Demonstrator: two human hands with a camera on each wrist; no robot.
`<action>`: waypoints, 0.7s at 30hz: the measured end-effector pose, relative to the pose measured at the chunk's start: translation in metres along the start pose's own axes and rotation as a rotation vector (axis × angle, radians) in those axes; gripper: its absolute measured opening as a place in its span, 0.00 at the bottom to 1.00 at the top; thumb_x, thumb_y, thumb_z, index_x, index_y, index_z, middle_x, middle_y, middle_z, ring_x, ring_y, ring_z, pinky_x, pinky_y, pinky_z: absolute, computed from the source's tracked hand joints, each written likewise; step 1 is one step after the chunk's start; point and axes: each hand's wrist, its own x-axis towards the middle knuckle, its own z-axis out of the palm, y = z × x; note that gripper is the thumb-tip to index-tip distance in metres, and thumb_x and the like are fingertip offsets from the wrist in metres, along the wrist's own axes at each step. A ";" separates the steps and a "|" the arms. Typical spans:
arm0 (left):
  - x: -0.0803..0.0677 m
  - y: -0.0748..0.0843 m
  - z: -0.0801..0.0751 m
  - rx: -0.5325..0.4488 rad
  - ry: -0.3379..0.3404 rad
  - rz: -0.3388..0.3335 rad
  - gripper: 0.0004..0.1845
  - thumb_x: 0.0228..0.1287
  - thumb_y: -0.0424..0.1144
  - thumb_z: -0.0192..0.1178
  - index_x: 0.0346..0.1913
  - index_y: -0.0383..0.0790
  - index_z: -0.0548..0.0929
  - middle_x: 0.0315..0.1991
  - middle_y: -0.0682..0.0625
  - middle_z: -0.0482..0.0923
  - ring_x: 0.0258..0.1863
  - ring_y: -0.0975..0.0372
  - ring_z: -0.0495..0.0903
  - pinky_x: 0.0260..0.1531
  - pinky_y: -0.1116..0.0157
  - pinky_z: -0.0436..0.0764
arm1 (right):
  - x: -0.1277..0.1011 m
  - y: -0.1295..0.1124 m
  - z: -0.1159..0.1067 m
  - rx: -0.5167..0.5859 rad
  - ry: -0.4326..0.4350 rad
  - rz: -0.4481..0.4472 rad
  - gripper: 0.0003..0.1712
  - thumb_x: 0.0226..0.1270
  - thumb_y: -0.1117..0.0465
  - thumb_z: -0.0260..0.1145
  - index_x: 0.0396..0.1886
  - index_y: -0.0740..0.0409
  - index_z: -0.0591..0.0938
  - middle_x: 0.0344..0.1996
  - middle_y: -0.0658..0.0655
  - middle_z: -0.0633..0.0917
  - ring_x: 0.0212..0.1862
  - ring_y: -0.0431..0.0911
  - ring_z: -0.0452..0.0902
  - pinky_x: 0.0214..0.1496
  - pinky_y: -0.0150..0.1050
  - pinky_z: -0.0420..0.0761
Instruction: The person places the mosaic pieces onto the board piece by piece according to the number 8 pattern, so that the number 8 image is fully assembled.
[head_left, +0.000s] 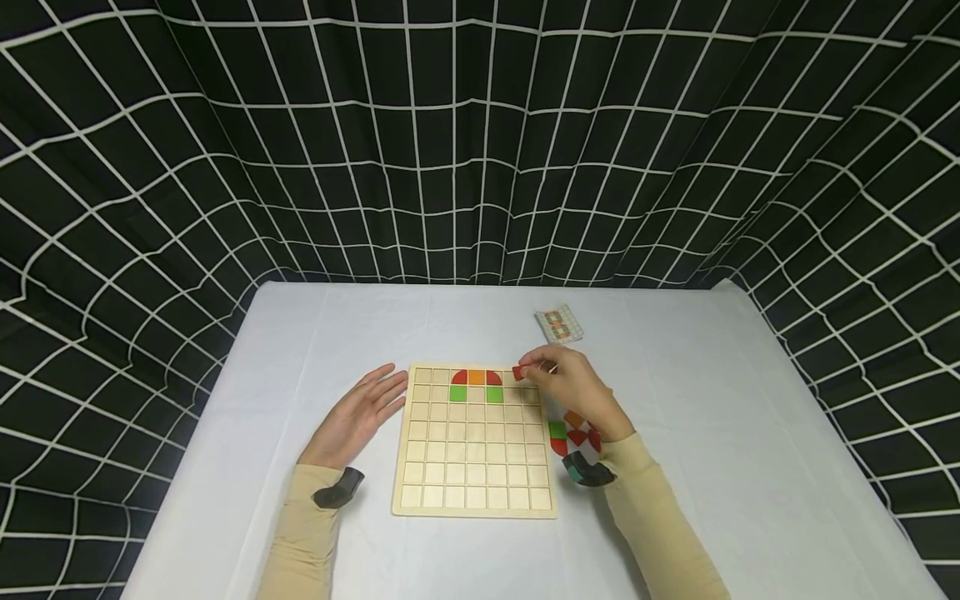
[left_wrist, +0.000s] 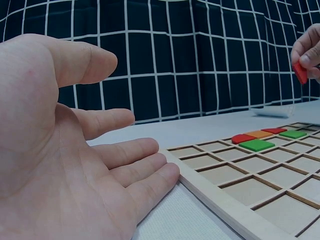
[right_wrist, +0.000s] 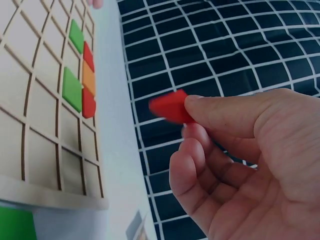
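Note:
A wooden grid board (head_left: 474, 467) lies on the white table. In its top rows sit two red quarter-round pieces (head_left: 460, 377), an orange square (head_left: 476, 377) and two green squares (head_left: 457, 393). My right hand (head_left: 573, 387) hovers over the board's upper right corner and pinches a small red piece (head_left: 517, 372) (right_wrist: 169, 107) between thumb and fingers. My left hand (head_left: 360, 414) (left_wrist: 75, 165) lies flat and open on the table, touching the board's left edge (left_wrist: 200, 192).
Loose pieces (head_left: 573, 433) in green, orange and red lie on the table right of the board, partly under my right wrist. A small pattern card (head_left: 558, 323) lies behind the board. A black grid-pattern curtain surrounds the table.

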 end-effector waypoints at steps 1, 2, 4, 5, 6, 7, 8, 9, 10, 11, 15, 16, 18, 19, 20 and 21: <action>0.000 0.001 0.001 0.003 -0.001 0.000 0.31 0.86 0.40 0.30 0.80 0.31 0.36 0.82 0.31 0.38 0.82 0.43 0.40 0.80 0.60 0.60 | 0.000 -0.001 0.000 -0.003 -0.001 -0.007 0.07 0.72 0.60 0.67 0.45 0.56 0.87 0.40 0.54 0.87 0.40 0.47 0.78 0.34 0.34 0.81; 0.000 0.001 0.001 0.007 -0.002 0.001 0.31 0.86 0.40 0.30 0.80 0.31 0.36 0.82 0.31 0.38 0.82 0.43 0.40 0.80 0.60 0.60 | 0.000 -0.002 0.001 -0.007 -0.003 -0.014 0.07 0.72 0.60 0.67 0.45 0.56 0.87 0.39 0.54 0.88 0.39 0.47 0.78 0.34 0.33 0.80; -0.001 0.002 0.002 0.012 -0.004 0.002 0.31 0.86 0.40 0.30 0.80 0.31 0.36 0.82 0.31 0.38 0.82 0.43 0.39 0.80 0.60 0.59 | 0.000 -0.005 0.003 -0.009 -0.012 -0.022 0.07 0.71 0.60 0.68 0.44 0.56 0.88 0.37 0.53 0.88 0.39 0.46 0.78 0.34 0.32 0.79; -0.001 0.002 0.002 0.012 -0.005 0.002 0.31 0.86 0.41 0.30 0.80 0.31 0.36 0.82 0.31 0.38 0.82 0.43 0.39 0.80 0.60 0.59 | 0.000 -0.006 0.004 -0.009 -0.017 -0.024 0.07 0.71 0.60 0.68 0.44 0.55 0.88 0.36 0.53 0.88 0.38 0.46 0.78 0.33 0.32 0.78; -0.001 0.003 0.003 0.013 -0.004 0.002 0.31 0.86 0.41 0.30 0.80 0.31 0.36 0.82 0.31 0.38 0.82 0.43 0.40 0.80 0.60 0.60 | 0.000 -0.006 0.005 -0.013 -0.025 -0.026 0.07 0.71 0.60 0.68 0.44 0.55 0.87 0.35 0.53 0.88 0.38 0.46 0.77 0.33 0.32 0.78; -0.001 0.003 0.003 0.012 -0.004 0.003 0.31 0.86 0.41 0.30 0.80 0.31 0.36 0.82 0.31 0.38 0.82 0.43 0.40 0.80 0.60 0.60 | 0.000 -0.006 0.006 -0.009 -0.033 -0.026 0.06 0.71 0.59 0.68 0.43 0.55 0.87 0.34 0.52 0.87 0.37 0.46 0.77 0.32 0.32 0.78; -0.001 0.003 0.003 0.012 -0.004 0.004 0.31 0.86 0.41 0.30 0.80 0.31 0.36 0.82 0.31 0.38 0.82 0.43 0.40 0.80 0.60 0.60 | 0.001 -0.007 0.008 -0.006 -0.040 -0.022 0.06 0.71 0.59 0.68 0.42 0.54 0.87 0.34 0.52 0.87 0.37 0.46 0.76 0.31 0.32 0.77; -0.001 0.003 0.003 0.010 -0.004 0.003 0.31 0.86 0.41 0.30 0.80 0.31 0.37 0.82 0.31 0.38 0.82 0.43 0.40 0.80 0.60 0.60 | 0.001 -0.007 0.010 -0.005 -0.048 -0.018 0.05 0.71 0.59 0.68 0.42 0.53 0.87 0.33 0.52 0.86 0.36 0.46 0.76 0.31 0.32 0.77; -0.001 0.003 0.003 0.008 -0.003 0.003 0.31 0.86 0.41 0.30 0.81 0.31 0.37 0.82 0.31 0.38 0.82 0.43 0.40 0.80 0.60 0.60 | 0.001 -0.006 0.011 -0.005 -0.054 -0.014 0.05 0.70 0.58 0.69 0.41 0.52 0.87 0.32 0.52 0.86 0.36 0.46 0.75 0.30 0.32 0.76; -0.001 0.003 0.003 0.008 -0.003 0.003 0.31 0.86 0.41 0.30 0.81 0.31 0.37 0.82 0.31 0.38 0.82 0.43 0.40 0.80 0.60 0.60 | 0.001 -0.006 0.013 -0.005 -0.060 -0.011 0.04 0.70 0.58 0.69 0.41 0.52 0.87 0.32 0.52 0.85 0.35 0.46 0.75 0.30 0.33 0.76; -0.001 0.003 0.003 0.009 -0.002 0.002 0.31 0.86 0.41 0.30 0.81 0.31 0.37 0.82 0.31 0.38 0.82 0.44 0.40 0.80 0.60 0.60 | 0.002 -0.004 0.018 -0.019 -0.075 -0.004 0.04 0.70 0.57 0.69 0.39 0.51 0.87 0.30 0.51 0.83 0.33 0.45 0.72 0.29 0.33 0.73; -0.001 0.003 0.003 0.009 -0.001 0.002 0.31 0.86 0.41 0.30 0.81 0.31 0.37 0.82 0.31 0.38 0.82 0.44 0.40 0.80 0.60 0.60 | 0.002 -0.004 0.019 -0.020 -0.077 -0.002 0.03 0.70 0.57 0.69 0.39 0.50 0.87 0.30 0.51 0.82 0.33 0.45 0.72 0.28 0.33 0.73; -0.001 0.004 0.004 0.011 0.001 0.001 0.31 0.86 0.41 0.30 0.81 0.31 0.37 0.82 0.31 0.38 0.82 0.44 0.40 0.80 0.59 0.60 | 0.002 -0.003 0.021 -0.017 -0.083 0.005 0.03 0.70 0.57 0.69 0.38 0.50 0.86 0.29 0.51 0.82 0.32 0.45 0.72 0.28 0.33 0.72; -0.001 0.004 0.004 0.011 0.002 -0.001 0.31 0.86 0.41 0.30 0.81 0.32 0.37 0.82 0.31 0.38 0.82 0.44 0.40 0.80 0.59 0.59 | 0.001 -0.002 0.022 -0.013 -0.087 0.013 0.03 0.70 0.56 0.69 0.38 0.49 0.86 0.29 0.50 0.81 0.32 0.45 0.72 0.28 0.33 0.72; -0.002 0.004 0.004 0.011 0.003 -0.001 0.31 0.86 0.41 0.30 0.81 0.32 0.37 0.82 0.31 0.38 0.82 0.44 0.40 0.80 0.59 0.59 | 0.001 -0.002 0.022 -0.010 -0.093 0.019 0.03 0.70 0.56 0.69 0.38 0.49 0.86 0.28 0.51 0.81 0.31 0.45 0.71 0.28 0.33 0.72; -0.002 0.004 0.004 0.012 0.004 -0.001 0.31 0.86 0.41 0.30 0.81 0.32 0.37 0.82 0.31 0.38 0.82 0.44 0.40 0.80 0.59 0.59 | 0.001 -0.001 0.023 -0.003 -0.099 0.026 0.03 0.69 0.56 0.70 0.37 0.49 0.86 0.28 0.50 0.81 0.31 0.45 0.71 0.28 0.33 0.72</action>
